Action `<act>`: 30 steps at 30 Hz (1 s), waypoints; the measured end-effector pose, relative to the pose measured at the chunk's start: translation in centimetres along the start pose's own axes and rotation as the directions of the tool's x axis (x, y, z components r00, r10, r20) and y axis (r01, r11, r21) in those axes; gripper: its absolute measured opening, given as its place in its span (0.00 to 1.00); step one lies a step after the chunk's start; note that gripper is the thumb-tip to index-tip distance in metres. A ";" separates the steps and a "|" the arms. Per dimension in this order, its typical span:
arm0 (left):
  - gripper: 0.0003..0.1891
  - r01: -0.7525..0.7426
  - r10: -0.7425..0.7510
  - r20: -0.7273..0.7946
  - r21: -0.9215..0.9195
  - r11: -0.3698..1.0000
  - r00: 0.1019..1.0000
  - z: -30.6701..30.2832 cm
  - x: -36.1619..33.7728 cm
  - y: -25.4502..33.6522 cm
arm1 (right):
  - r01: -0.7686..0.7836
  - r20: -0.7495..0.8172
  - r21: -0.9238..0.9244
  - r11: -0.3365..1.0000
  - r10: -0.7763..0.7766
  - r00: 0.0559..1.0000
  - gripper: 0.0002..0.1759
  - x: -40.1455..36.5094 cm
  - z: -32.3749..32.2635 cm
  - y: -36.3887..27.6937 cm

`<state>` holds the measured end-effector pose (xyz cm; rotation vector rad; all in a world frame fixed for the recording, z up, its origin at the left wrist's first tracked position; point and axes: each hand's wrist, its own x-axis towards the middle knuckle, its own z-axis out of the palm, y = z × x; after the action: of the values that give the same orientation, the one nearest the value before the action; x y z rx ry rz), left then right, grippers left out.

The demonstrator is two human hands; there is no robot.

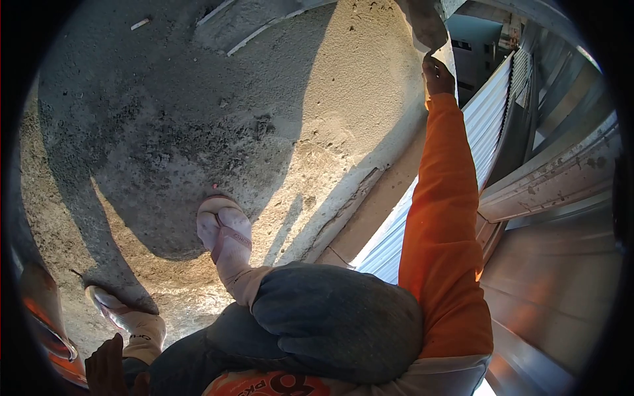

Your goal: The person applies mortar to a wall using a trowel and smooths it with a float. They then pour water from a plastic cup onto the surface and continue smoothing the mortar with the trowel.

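My right hand [439, 76] is at the end of an outstretched orange sleeve [439, 198], at the top right beside the concrete edge. Its fingers are curled near a dark, smooth shape [428, 25]; what they hold, if anything, is too small to tell. Low at the left, my left hand [109, 367] is partly in view beside my leg, its fingers apart and nothing seen in them. My bent knee [340, 320] in blue jeans is at the bottom centre. My feet, in socks and flip-flops [228, 231], stand on the rough concrete floor [165, 132].
A ledge [356, 208] runs diagonally along the concrete's right side. Beyond it lie corrugated metal sheets [485, 125] and a metal beam [551, 178], with a drop between them at the top right. A shiny orange-streaked object [46, 317] stands at the far left. Shadows cross the floor.
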<state>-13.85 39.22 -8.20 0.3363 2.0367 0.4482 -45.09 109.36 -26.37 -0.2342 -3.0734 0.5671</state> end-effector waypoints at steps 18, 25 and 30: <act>0.25 -0.234 0.240 -0.149 0.058 0.971 0.959 0.1 -5.3 -0.9 | 0.177 -0.057 0.380 0.908 -0.168 0.984 0.20 -33.5 7.4 -18.4; 0.21 -0.357 0.427 -0.326 0.254 0.899 0.844 4.7 -9.1 -2.8 | 0.500 0.053 0.365 0.785 -0.554 0.831 0.20 -26.3 9.4 -40.3; 0.20 -0.414 0.495 -0.296 0.295 0.861 0.817 5.7 -12.1 -2.9 | 0.491 0.189 0.551 0.675 -0.674 0.714 0.22 -23.1 8.8 -54.1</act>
<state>-3.22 32.66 -2.70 0.9587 2.3724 0.6167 -30.38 52.89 -14.91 0.9732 -2.9030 1.3805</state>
